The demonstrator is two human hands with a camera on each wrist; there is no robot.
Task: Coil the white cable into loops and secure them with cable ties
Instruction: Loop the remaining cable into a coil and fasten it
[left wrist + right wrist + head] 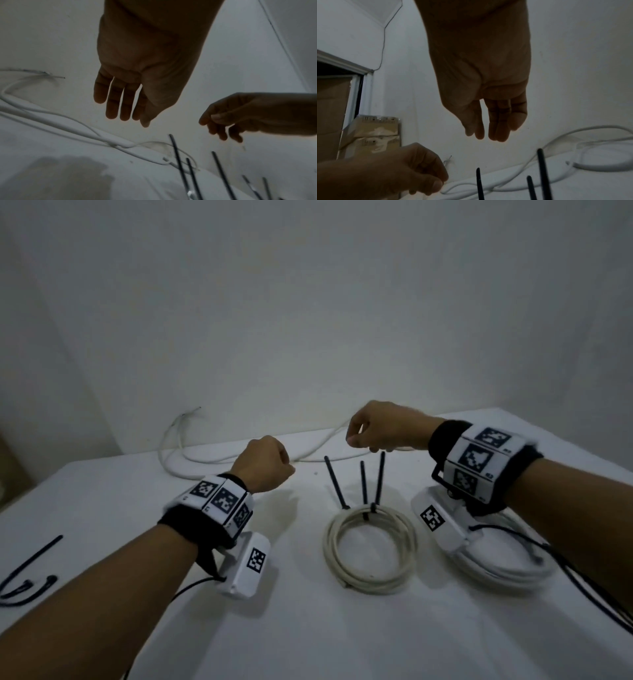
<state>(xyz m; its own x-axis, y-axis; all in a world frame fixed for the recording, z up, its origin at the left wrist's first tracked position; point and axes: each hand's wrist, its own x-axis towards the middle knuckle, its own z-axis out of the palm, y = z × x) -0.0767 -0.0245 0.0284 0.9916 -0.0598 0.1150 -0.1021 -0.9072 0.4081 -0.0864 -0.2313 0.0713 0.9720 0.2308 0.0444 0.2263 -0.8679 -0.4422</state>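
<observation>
A cream-white cable coil (370, 577) lies on the white table (113, 508), with three black cable ties (379, 477) standing up from its far side. A second white coil (507, 573) lies under my right wrist. A loose white cable (205, 457) snakes along the table's back edge. My left hand (287, 470) hovers left of the ties, fingers (123, 108) hanging relaxed and holding nothing. Above the tie tips, my right hand (356, 440) holds nothing either, its fingers (494, 128) hanging loosely.
Spare black cable ties (30, 570) lie at the table's left edge. A white wall rises right behind the table. Cardboard boxes (373, 135) are stacked off to the left beside a door frame. Black camera leads trail from both wrists.
</observation>
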